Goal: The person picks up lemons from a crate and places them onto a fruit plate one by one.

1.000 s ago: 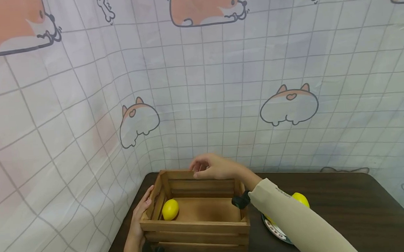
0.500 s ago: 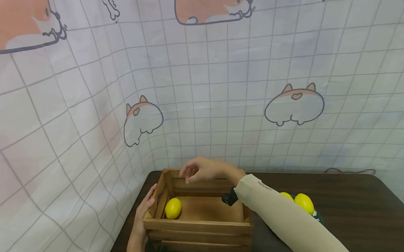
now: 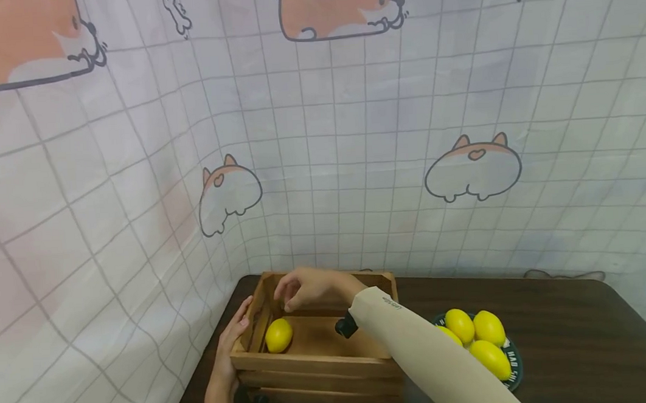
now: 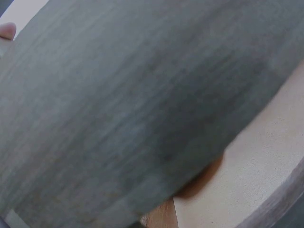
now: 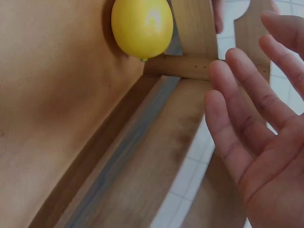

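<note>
A slatted wooden crate (image 3: 320,361) stands on the dark table. One lemon (image 3: 279,336) lies inside, near its left end; the right wrist view shows this lemon (image 5: 142,28) with a small green tip. My left hand (image 3: 223,350) grips the crate's left side, fingers along the outside and thumb at the rim. In the left wrist view, a slat (image 4: 118,104) fills most of the picture and only a fingertip shows. My right hand (image 3: 305,286) hovers over the crate's back left part. Its fingers are loosely bent, apart from the lemon, and hold nothing.
Right of the crate, a dark plate with lettering on its rim (image 3: 517,371) bears several lemons (image 3: 490,358), partly behind the right sleeve (image 3: 430,354). A grid-patterned cloth (image 3: 352,133) hangs behind and to the left of the table (image 3: 582,334).
My right hand has moved left and down toward the crate's inside. The sleeve has shifted left, so more lemons on the plate show. My left hand stays on the crate.
</note>
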Available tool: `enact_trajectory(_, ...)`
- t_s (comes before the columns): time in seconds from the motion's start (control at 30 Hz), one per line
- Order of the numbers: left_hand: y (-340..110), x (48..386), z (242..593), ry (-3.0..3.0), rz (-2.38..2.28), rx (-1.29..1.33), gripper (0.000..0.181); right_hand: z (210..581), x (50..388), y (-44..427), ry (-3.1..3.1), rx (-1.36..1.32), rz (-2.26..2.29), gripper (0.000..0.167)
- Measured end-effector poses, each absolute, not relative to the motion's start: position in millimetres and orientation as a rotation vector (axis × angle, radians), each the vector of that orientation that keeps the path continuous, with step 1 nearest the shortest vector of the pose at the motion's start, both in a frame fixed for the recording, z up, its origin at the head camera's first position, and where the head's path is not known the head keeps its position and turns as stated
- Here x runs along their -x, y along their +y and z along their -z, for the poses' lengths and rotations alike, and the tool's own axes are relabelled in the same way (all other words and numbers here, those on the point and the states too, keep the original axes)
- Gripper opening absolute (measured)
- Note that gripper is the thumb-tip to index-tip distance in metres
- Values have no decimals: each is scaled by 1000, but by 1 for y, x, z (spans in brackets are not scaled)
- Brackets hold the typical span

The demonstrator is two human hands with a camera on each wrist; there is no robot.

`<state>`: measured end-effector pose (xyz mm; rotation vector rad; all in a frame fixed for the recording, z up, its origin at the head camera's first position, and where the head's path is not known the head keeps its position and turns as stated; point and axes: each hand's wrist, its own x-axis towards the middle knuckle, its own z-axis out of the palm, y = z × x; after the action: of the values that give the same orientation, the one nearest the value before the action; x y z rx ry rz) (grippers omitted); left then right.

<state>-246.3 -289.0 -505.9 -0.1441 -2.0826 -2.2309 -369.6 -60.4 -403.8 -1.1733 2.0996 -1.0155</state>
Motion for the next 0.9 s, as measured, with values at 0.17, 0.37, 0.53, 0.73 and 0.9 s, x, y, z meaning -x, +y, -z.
enact_trajectory(0.17,-289,246,506,-2081,2228,150,57,411,371,-69,2095,1107,984,35)
enact_trajectory(0.37,-288,246,505,-2083,2226,139,57,417,373,-74,2130,1059,898,39)
enact_trajectory(0.53,-290,246,503,-2076,2224,140,58,422,374,-81,2099,1016,873,42)
enact_trajectory(0.73,-291,243,502,-2080,2224,126,58,428,374,-89,2108,988,818,45)
enact_trajectory(0.9,-288,244,503,-2087,2216,160,59,430,373,-91,2170,987,721,44)
